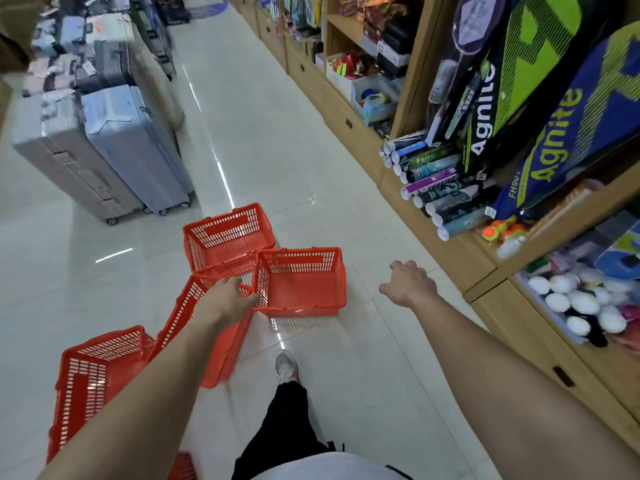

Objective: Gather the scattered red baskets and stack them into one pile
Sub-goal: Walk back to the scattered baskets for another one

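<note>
Landmark: I place everything against the upright basket (304,289). It is red plastic with slotted lattice walls and a solid bottom, standing on the glossy pale tiled floor (346,393).
Nearest basket (97,372): the same red lattice, tipped onto its side, well off to the near left of the upright basket.
Shoe (285,367): a grey trainer under a black trouser leg, on the near side of the upright basket.
Tilted basket (211,341): it leans under the left forearm, its raised rim meeting the upright basket's near left corner.
Left hand (228,296): at that corner. The fingers (251,299) bend over the spot where the two rims meet, and I cannot tell whether they clamp either rim.
Right hand (408,284): in the air to the right of the upright basket, apart from it, fingers loosely curled and holding nothing.
Far basket (228,237): upright, just behind and left of the upright basket, corners close together.
Wooden shelf (450,258): to the right of the upright basket. I see white balls (557,301), capped tubes (433,174) lying stacked, and racket bags (554,133) printed "Agnite".
Suitcases (104,150): ribbed hard shells in grey and pale blue, on wheels, far left beyond the upright basket.
</note>
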A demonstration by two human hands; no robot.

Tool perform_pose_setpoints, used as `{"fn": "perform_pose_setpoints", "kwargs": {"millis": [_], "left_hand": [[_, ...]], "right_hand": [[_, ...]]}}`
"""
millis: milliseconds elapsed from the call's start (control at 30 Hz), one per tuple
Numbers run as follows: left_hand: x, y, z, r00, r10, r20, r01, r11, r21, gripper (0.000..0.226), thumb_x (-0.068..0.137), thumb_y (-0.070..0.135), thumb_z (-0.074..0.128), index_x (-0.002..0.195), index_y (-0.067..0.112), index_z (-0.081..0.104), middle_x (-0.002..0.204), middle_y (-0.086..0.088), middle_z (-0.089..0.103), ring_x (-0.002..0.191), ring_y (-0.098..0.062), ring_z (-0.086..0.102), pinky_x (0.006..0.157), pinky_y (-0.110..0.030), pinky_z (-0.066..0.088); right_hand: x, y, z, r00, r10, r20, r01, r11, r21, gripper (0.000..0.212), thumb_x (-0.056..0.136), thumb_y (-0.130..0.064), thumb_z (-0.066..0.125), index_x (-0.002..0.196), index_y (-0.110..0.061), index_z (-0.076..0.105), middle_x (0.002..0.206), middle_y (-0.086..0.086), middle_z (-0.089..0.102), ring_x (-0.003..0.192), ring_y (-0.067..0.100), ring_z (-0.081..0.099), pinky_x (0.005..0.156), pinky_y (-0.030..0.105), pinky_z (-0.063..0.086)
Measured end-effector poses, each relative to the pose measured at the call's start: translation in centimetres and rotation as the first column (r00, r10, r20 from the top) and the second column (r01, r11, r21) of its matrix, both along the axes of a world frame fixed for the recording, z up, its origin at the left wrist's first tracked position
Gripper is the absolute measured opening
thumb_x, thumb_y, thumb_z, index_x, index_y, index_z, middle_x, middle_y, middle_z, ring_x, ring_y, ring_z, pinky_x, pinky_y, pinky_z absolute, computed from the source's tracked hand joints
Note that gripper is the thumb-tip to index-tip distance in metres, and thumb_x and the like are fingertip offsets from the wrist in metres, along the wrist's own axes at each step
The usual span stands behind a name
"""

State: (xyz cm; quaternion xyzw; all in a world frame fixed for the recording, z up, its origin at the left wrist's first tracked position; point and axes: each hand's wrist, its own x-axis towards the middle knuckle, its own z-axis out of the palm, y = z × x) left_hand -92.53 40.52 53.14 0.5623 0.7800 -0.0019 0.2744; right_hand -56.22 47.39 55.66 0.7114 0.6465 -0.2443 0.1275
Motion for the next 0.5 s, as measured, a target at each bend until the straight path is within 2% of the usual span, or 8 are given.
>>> {"fn": "perform_pose_setpoints", "kwargs": {"millis": [200, 333, 500], "left_hand": [[-3.6, 10.8, -3.7, 0.997, -0.056, -0.056, 0.054, 0.997, -0.047, 0.072, 0.082, 0.063, 0.053, 0.14, 0.021, 0.045, 0.141, -0.006, 0.051, 0.124, -0.029, 0.052, 0.098, -0.05, 0.046], [-6.6, 16.6, -6.6, 0.997, -0.067, -0.041, 0.062, 0.992, -0.111, 0.071, 0.083, 0.061, 0.053, 0.139, 0.019, 0.045, 0.141, -0.007, 0.049, 0.123, -0.031, 0.053, 0.094, -0.049, 0.047], [-10.5, 22.3, -14.2, 0.996, -0.063, -0.063, 0.05, 0.98, -0.195, 0.068, 0.083, 0.06, 0.051, 0.135, 0.017, 0.048, 0.135, -0.01, 0.054, 0.118, -0.033, 0.055, 0.094, -0.049, 0.048]], "right_hand": [[-4.1, 9.9, -2.6, 0.998, -0.06, 0.028, 0.061, 0.997, -0.049, 0.061, 0.092, -0.039, 0.054, 0.145, -0.014, 0.04, 0.142, 0.013, 0.042, 0.126, 0.034, 0.045, 0.091, 0.042, 0.043], [-8.5, 16.1, -5.2, 0.994, -0.105, -0.025, 0.103, 0.991, -0.084, 0.067, 0.091, -0.041, 0.056, 0.15, -0.016, 0.037, 0.147, 0.012, 0.039, 0.128, 0.034, 0.046, 0.097, 0.043, 0.045], [-12.9, 23.1, -13.7, 0.991, -0.088, -0.102, 0.075, 0.99, -0.123, 0.068, 0.088, -0.046, 0.06, 0.148, -0.019, 0.041, 0.146, 0.01, 0.043, 0.128, 0.033, 0.05, 0.099, 0.043, 0.045]]}}
